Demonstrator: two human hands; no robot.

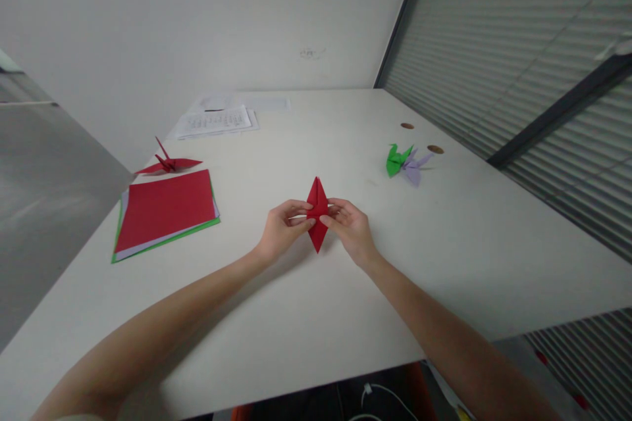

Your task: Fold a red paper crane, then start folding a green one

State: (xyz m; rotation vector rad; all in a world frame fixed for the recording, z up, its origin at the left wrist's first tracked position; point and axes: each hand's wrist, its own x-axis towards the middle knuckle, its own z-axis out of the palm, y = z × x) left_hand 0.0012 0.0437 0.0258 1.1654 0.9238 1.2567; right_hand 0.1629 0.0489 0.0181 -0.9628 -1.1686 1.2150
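Note:
Between my two hands is a piece of folded red origami paper (317, 200), a narrow diamond with a slit down its upper half. My left hand (284, 229) pinches its left edge, thumb on the front face and fingers partly behind. From the other side my right hand (353, 229) grips the right edge in the same way, its thumb pressed on the middle of the paper. One point of the diamond faces away from me and the other toward me. The fingertips behind the paper are hidden.
Left on the white table (276, 342) lies a stack of coloured paper sheets (168, 207), red on top, with a red paper crane (170, 164) behind it. Printed papers (214, 121) lie farther back. At right stand a green crane (396, 160) and a lilac crane (413, 168) near two round holes.

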